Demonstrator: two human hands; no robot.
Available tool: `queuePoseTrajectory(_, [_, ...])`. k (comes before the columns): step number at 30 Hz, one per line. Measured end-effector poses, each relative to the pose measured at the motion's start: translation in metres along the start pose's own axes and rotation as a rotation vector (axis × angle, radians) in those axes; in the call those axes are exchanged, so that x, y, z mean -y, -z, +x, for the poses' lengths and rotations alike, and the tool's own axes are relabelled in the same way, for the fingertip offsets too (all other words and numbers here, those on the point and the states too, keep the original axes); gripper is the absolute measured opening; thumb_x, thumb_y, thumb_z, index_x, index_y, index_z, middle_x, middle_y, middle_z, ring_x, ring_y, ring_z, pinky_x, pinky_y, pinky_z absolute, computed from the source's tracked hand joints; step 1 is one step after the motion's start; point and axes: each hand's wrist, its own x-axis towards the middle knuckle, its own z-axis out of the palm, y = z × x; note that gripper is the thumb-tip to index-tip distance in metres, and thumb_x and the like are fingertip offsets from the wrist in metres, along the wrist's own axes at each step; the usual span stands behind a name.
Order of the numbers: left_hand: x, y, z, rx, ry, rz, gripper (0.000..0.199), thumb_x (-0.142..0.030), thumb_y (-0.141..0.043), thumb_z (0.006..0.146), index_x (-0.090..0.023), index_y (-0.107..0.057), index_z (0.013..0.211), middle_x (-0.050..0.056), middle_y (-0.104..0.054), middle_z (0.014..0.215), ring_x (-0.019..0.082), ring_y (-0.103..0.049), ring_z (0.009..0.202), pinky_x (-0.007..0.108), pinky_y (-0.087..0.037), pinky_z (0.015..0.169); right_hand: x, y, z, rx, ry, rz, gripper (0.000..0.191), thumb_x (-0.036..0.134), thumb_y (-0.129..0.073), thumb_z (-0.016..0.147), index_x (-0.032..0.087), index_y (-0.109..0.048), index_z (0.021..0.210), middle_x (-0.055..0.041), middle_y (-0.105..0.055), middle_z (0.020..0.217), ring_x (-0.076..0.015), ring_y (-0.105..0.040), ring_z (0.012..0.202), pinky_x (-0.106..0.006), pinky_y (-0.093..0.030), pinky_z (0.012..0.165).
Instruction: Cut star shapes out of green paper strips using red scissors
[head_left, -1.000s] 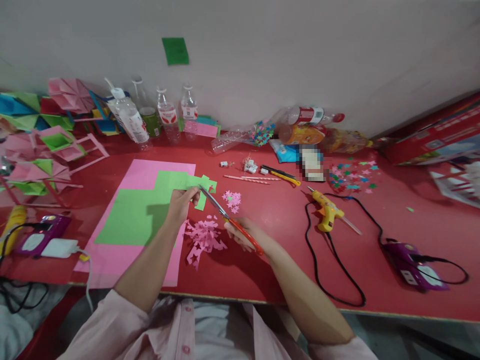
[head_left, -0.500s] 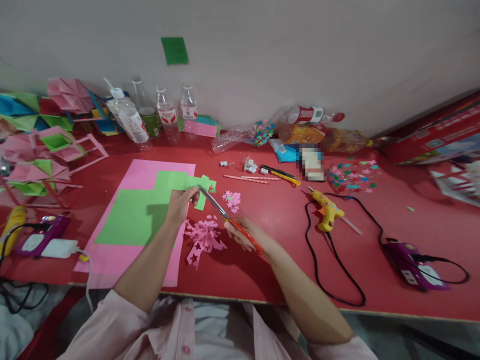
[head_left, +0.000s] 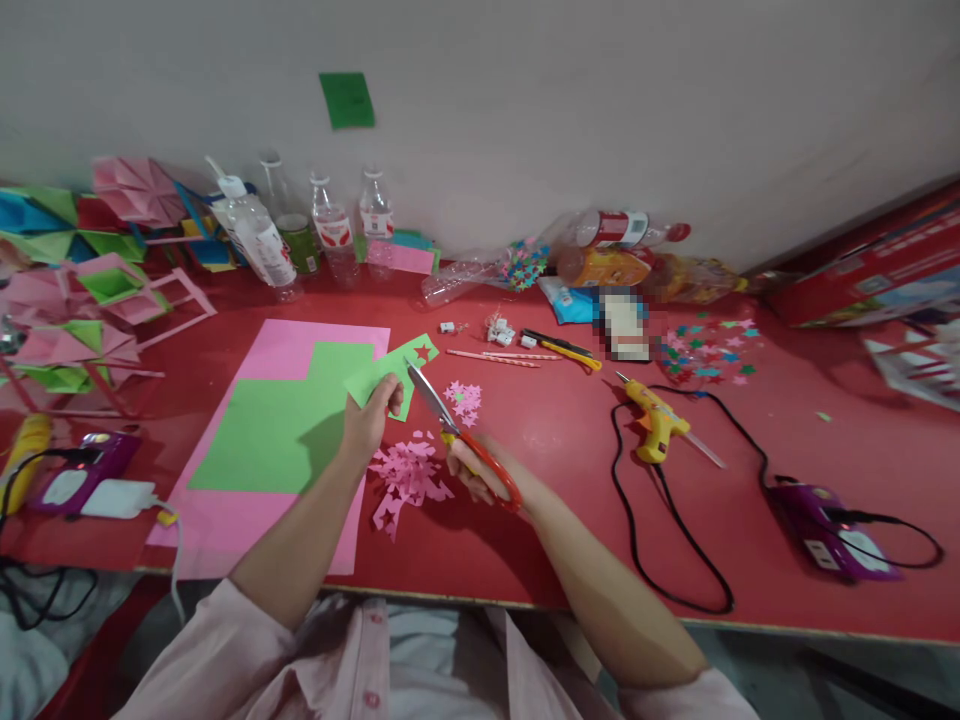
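Note:
My left hand (head_left: 369,418) pinches a green paper piece (head_left: 382,366) that has a star-shaped hole near its right end. In my right hand (head_left: 480,470) are scissors (head_left: 491,465) with red and yellow handles, their blade tips at the paper. Whether the blades touch it I cannot tell. Pink paper scraps (head_left: 409,470) lie in a heap between my hands, and small pink stars (head_left: 463,400) sit just beyond the scissors. Left of my left hand, a large green sheet (head_left: 262,440) rests on a bigger pink sheet (head_left: 262,350).
A yellow glue gun (head_left: 654,425) with a looping black cord lies right of my right hand. Plastic bottles (head_left: 334,230) stand along the wall. Colourful stars (head_left: 712,350) are scattered at the back right. Pink-and-green paper models (head_left: 82,350) fill the left end of the red table.
The green piece has turned in my left hand, now showing its flat face and the star hole clearly. The scissors have shifted slightly, their tips staying close to the paper.

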Motion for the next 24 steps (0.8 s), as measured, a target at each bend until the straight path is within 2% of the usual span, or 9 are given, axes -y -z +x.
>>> queuePoseTrajectory(7, [-0.002,-0.004,-0.005,0.009,-0.012,0.063,0.029,-0.038,-0.061,0.074,-0.015,-0.057,0.056,-0.003,-0.053,0.048,0.006,-0.047,0.042,0.022,-0.040,0.045,-0.004,-0.005,0.003,-0.024,0.022,0.022,0.055,0.072,-0.041,0.080,0.019,-0.047,0.066,0.0097,-0.036,0.034,-0.0053,-0.034,0.026,-0.019,-0.032,0.032])
queuePoseTrajectory(11, [0.002,-0.006,-0.007,0.021,-0.015,0.070,0.030,-0.042,-0.059,0.077,-0.016,-0.058,0.062,-0.002,-0.055,0.052,0.006,-0.049,0.044,0.022,-0.042,0.048,-0.005,-0.009,0.006,-0.040,0.017,0.032,0.058,0.074,-0.042,0.078,0.019,-0.046,0.063,0.0089,-0.037,0.032,-0.0061,-0.035,0.024,-0.019,-0.035,0.032])
queuePoseTrajectory(24, [0.001,-0.006,-0.009,0.033,-0.036,0.125,0.033,-0.046,-0.057,0.079,-0.016,-0.057,0.064,-0.003,-0.053,0.052,0.007,-0.049,0.046,0.023,-0.042,0.051,-0.001,-0.021,0.003,-0.123,-0.009,0.098,0.050,0.068,-0.044,0.081,0.020,-0.043,0.065,0.0105,-0.035,0.033,-0.0057,-0.031,0.023,-0.019,-0.034,0.029])
